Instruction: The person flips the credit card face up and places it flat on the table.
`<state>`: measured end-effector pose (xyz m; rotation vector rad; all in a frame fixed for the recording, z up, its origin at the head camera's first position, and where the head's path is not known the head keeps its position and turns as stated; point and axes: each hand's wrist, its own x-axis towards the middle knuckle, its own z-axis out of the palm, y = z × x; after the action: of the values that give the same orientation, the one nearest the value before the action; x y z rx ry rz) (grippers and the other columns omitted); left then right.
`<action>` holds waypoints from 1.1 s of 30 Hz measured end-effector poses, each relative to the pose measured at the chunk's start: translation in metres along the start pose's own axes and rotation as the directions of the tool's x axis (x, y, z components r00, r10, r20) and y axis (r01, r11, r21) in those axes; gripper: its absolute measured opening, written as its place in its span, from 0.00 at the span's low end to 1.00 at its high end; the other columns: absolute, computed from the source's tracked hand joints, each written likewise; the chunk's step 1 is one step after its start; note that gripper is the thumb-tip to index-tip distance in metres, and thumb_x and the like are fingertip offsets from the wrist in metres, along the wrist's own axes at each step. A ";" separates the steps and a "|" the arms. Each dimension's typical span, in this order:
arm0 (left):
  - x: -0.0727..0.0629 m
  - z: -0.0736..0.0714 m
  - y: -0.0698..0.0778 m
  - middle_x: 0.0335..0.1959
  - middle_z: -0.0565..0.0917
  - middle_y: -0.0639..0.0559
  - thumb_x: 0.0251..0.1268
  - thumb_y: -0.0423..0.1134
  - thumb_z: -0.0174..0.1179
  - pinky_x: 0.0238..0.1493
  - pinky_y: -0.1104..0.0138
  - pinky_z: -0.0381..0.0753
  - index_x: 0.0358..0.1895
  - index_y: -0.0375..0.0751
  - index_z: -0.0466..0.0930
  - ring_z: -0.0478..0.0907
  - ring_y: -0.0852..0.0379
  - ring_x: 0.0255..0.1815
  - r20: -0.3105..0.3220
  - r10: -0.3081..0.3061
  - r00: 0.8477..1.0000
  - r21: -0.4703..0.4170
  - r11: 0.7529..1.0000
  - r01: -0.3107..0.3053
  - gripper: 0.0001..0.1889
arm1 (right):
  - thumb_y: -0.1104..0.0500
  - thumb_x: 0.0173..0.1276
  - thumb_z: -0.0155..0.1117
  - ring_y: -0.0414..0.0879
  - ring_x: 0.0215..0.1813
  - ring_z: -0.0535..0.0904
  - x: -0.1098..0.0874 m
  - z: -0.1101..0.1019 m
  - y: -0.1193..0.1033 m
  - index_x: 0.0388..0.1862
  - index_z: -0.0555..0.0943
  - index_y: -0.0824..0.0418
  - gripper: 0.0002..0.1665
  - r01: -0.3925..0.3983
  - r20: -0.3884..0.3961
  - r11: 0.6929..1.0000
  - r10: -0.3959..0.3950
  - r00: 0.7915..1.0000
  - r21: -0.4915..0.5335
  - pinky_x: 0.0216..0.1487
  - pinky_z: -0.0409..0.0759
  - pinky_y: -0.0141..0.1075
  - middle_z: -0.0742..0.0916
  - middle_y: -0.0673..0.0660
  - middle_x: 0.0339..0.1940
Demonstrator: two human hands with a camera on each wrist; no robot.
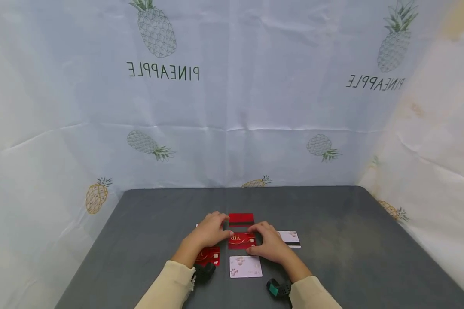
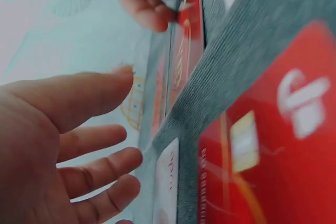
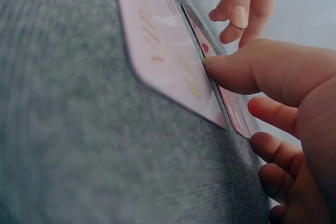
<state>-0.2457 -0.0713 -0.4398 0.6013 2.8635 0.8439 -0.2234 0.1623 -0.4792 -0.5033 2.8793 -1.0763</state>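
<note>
Pale pineapple-printed sheeting (image 1: 255, 98) backs a dark grey table (image 1: 158, 214). Left of the central glossy red rectangular VIP card (image 1: 237, 243), the left hand (image 1: 208, 231) spreads its fingers loosely. The card lies on the table, long axis left to right, chip (image 1: 252, 241) rightward; the right hand (image 1: 270, 243) arches around that end, any grip unclear.

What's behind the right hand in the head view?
A white magnetic-stripe card, lying on the dark table. Its right part shows, with the black stripe; the right hand covers its left end, so anything printed there can't be seen.
</note>
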 end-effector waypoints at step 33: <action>0.033 0.015 -0.001 0.57 0.70 0.44 0.63 0.42 0.66 0.57 0.46 0.73 0.62 0.43 0.75 0.68 0.45 0.55 -0.008 -0.159 0.987 -0.001 0.987 0.159 0.24 | 0.51 0.56 0.72 0.46 0.44 0.73 0.009 -0.006 -0.004 0.55 0.78 0.56 0.28 0.003 0.033 0.994 -0.006 0.999 0.114 0.45 0.75 0.43 0.80 0.53 0.46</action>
<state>-0.2729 -0.0509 -0.4525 0.3643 2.8705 0.8235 -0.2321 0.1604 -0.4717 -0.5170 2.7694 -1.2117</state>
